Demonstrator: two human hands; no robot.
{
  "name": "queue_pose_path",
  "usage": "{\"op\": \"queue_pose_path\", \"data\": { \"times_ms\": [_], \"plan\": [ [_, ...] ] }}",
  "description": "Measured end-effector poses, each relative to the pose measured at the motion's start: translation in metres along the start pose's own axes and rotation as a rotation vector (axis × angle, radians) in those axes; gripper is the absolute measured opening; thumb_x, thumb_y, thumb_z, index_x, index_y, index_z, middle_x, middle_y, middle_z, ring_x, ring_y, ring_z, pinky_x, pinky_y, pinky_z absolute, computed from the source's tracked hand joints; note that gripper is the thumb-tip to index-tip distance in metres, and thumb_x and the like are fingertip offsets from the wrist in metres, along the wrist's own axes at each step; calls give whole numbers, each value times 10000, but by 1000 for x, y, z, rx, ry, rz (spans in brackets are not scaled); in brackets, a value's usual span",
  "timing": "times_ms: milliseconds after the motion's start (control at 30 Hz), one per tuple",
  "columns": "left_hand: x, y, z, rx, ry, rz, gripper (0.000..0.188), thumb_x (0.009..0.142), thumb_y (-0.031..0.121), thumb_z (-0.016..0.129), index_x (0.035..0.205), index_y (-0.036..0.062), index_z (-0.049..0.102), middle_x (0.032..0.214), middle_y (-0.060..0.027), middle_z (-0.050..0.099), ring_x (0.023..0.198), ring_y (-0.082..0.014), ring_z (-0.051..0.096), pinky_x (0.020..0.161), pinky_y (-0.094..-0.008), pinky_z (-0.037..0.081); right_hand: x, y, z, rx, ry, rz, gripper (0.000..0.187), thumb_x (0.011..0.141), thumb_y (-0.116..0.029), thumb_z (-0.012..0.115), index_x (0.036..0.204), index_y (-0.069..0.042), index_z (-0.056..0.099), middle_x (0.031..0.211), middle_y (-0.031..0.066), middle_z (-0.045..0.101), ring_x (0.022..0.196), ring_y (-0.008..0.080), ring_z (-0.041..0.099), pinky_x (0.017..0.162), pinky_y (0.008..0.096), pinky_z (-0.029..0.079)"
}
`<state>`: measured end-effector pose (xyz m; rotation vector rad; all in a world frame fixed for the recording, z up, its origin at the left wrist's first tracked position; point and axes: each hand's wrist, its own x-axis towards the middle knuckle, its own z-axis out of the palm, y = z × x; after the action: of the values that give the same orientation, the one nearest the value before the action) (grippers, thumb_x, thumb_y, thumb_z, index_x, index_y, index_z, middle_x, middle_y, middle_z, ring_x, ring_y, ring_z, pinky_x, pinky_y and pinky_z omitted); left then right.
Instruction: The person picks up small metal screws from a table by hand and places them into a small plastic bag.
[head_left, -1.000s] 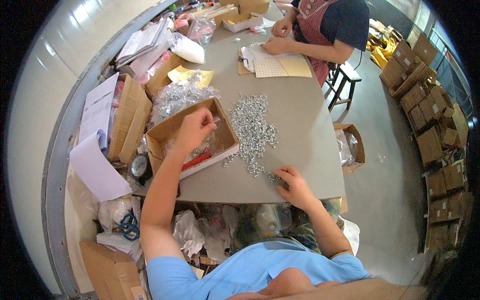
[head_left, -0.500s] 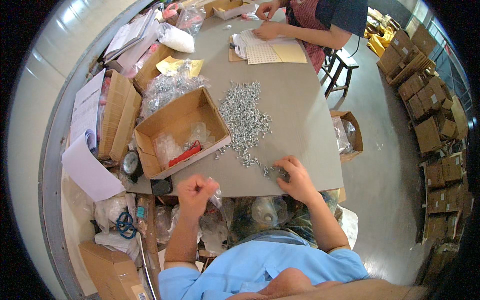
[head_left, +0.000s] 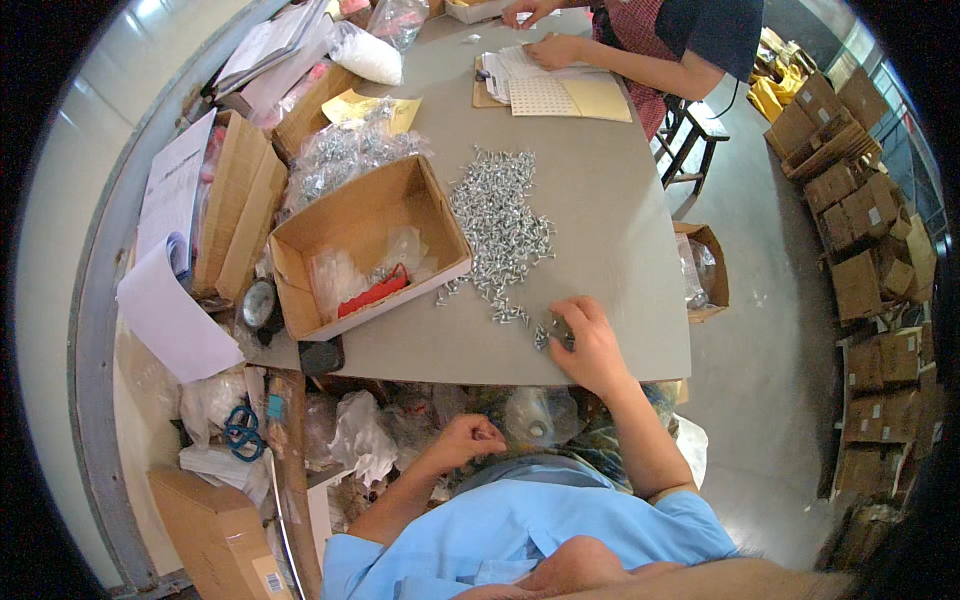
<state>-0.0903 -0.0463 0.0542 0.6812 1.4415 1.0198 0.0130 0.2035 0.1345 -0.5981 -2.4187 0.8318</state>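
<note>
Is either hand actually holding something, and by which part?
The right hand curls close about a few small screws; whether any is gripped, and where, cannot be told. The left hand is curled too; whether it holds anything cannot be told.

bright, soft light; glare on floor (head_left: 765, 495), glints on pale wall (head_left: 62, 250); corners black, edges bowed

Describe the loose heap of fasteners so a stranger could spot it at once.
Start at the big grey table and find the open cardboard box on it. Just right of that box spreads a heap of small silvery fasteners, tapering toward the person's right hand. Unlike the shiny pieces in clear plastic bags behind the box, these lie loose, unbagged.
</note>
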Motion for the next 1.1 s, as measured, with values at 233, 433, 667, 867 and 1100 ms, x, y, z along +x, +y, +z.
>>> {"op": "queue_pose_path", "data": {
  "times_ms": [233,433,667,867,1100],
  "plan": [
    [51,-58,62,209,-5,113,391,764,330,746,922,-1,611,942,-138,650,907,-209,592,766,-346,474,-5,-2,-2,-58,-69,-19,187,714,-40,640,899,-31,614,951,149,574,909,353,556,793,408,478],
    [50,-15,73,203,30,80,374,730,283,774,922,3,618,856,-117,635,793,-182,572,712,-350,471,-31,-13,-16,11,-242,27,176,723,-56,663,895,-38,626,894,130,598,782,319,599,695,394,502],
    [62,-46,83,-174,62,239,306,752,251,765,879,19,609,776,-108,623,688,-160,565,635,-335,471,-15,-23,10,-4,-67,151,206,746,-139,681,908,-37,604,903,150,582,813,343,585,703,421,488],
    [65,-37,81,228,63,65,297,767,248,757,840,24,576,743,-116,605,672,-158,563,622,-342,470,-7,-27,26,-138,21,66,179,730,-126,677,851,-46,573,832,147,553,796,371,547,701,440,457],
    [63,-39,84,26,97,218,314,781,248,755,834,22,542,716,-106,558,622,-151,569,572,-333,474,-32,-35,14,-104,-152,19,143,733,-95,670,847,-38,605,827,139,576,747,352,576,645,424,473]
  ]
}}
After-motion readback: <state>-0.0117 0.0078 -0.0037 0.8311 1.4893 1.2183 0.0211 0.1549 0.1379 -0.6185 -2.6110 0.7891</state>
